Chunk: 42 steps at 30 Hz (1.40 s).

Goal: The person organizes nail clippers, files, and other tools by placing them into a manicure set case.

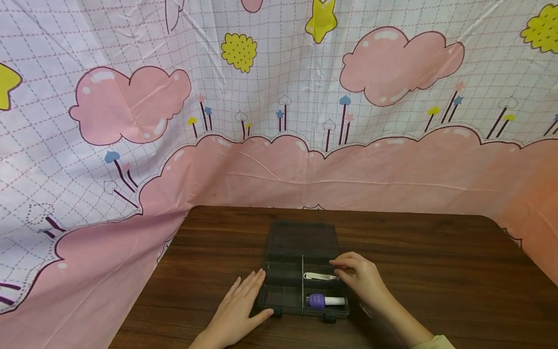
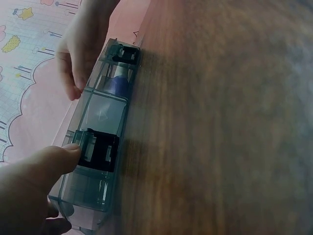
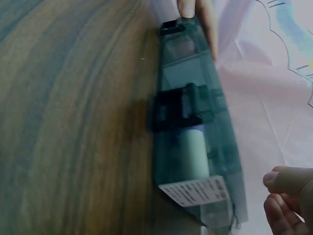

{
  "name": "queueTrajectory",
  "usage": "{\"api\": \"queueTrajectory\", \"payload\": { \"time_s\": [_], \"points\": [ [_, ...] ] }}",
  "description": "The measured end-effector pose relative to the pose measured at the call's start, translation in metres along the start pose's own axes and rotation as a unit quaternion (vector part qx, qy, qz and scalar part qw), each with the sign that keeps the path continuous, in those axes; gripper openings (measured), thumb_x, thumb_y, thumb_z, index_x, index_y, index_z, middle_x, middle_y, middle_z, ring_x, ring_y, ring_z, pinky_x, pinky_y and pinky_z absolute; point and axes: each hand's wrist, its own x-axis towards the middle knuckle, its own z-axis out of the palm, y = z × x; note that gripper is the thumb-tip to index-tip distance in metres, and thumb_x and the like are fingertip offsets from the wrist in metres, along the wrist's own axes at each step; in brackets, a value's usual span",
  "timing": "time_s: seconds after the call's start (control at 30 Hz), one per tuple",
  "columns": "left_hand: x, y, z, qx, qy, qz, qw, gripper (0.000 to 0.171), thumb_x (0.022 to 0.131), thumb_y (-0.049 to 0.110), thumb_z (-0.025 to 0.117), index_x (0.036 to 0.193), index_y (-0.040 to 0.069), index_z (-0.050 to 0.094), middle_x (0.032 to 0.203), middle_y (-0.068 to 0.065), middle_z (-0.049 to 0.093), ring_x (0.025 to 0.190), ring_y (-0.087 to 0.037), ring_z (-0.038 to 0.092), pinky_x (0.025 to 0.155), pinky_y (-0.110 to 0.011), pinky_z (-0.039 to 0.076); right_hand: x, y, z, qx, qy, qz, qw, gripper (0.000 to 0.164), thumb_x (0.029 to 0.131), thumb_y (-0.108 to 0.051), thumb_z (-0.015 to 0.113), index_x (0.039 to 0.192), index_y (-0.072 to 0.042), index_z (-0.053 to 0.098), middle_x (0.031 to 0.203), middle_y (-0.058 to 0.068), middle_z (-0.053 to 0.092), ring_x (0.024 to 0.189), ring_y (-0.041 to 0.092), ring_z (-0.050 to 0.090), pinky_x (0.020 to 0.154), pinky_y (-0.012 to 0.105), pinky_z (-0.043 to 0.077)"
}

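Note:
A dark translucent compartment box lies on the table with its lid folded back. My left hand steadies its left side, fingers fairly straight along the edge and thumb at the front latch. A silver nail clipper lies in the back right compartment. In front of it, a purple nail polish bottle with a white cap lies on its side. My right hand hovers at the box's right edge, fingertips close to the clipper's end. Nothing shows between its loosely bent fingers in the right wrist view.
The brown wooden table extends around the box. A patterned pink and white curtain hangs behind and to the left. The box has a second front latch and a printed label on its right end.

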Motion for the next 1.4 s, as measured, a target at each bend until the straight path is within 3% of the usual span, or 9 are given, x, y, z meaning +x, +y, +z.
{"api": "queueTrajectory", "payload": {
  "time_s": [0.13,0.4,0.6,0.77,0.93,1.4],
  "points": [
    [0.000,0.000,0.000,0.001,0.001,0.000,1.0000,0.087,0.090,0.066,0.043,0.154,0.012,0.018,0.158,-0.005,0.020,0.143,-0.023,0.019,0.113,-0.055,0.015,0.000,0.001,-0.010,0.008,0.023,0.010,1.000,0.030,0.072,0.008,0.078,0.096,-0.007,0.074,0.097,-0.001,0.066,0.079,0.010,0.064,0.066,0.025,0.056],
    [0.001,-0.001,-0.001,0.000,-0.004,-0.003,1.0000,0.087,0.090,0.066,0.044,0.154,0.013,0.018,0.158,-0.004,0.019,0.143,-0.023,0.019,0.113,-0.054,0.014,-0.011,0.018,-0.029,0.005,0.026,0.060,0.998,0.028,0.075,0.005,0.077,0.100,-0.007,0.072,0.098,0.000,0.066,0.083,0.011,0.062,0.070,0.026,0.056],
    [0.001,-0.001,-0.001,0.000,-0.002,-0.004,1.0000,0.086,0.091,0.066,0.044,0.154,0.013,0.018,0.158,-0.004,0.019,0.143,-0.022,0.019,0.113,-0.054,0.014,-0.023,0.037,-0.033,-0.004,-0.007,0.110,0.994,0.028,0.076,-0.002,0.079,0.102,-0.008,0.072,0.099,0.000,0.067,0.088,0.019,0.065,0.073,0.033,0.057],
    [0.001,-0.001,-0.001,0.001,-0.002,-0.003,1.0000,0.087,0.091,0.066,0.044,0.154,0.013,0.018,0.158,-0.004,0.019,0.143,-0.022,0.019,0.113,-0.054,0.014,-0.031,0.048,-0.036,-0.051,-0.038,0.129,0.990,0.027,0.075,-0.012,0.081,0.100,-0.012,0.073,0.100,0.000,0.068,0.091,0.025,0.065,0.073,0.040,0.055],
    [0.001,-0.001,0.000,-0.003,-0.001,-0.001,1.0000,0.086,0.091,0.065,0.044,0.154,0.012,0.018,0.158,-0.004,0.019,0.143,-0.023,0.019,0.113,-0.055,0.014,-0.039,0.058,-0.040,-0.069,-0.061,0.152,0.984,0.027,0.073,-0.019,0.083,0.097,-0.013,0.073,0.097,-0.003,0.066,0.087,0.021,0.064,0.072,0.036,0.054],
    [0.000,0.000,0.000,0.000,-0.001,-0.001,1.0000,0.087,0.091,0.066,0.043,0.154,0.012,0.019,0.158,-0.004,0.019,0.143,-0.023,0.019,0.113,-0.055,0.015,-0.041,0.058,-0.042,-0.070,-0.099,0.178,0.977,0.011,0.078,-0.012,0.079,0.084,-0.014,0.070,0.088,-0.002,0.062,0.080,0.015,0.060,0.068,0.030,0.053]
  ]
}}
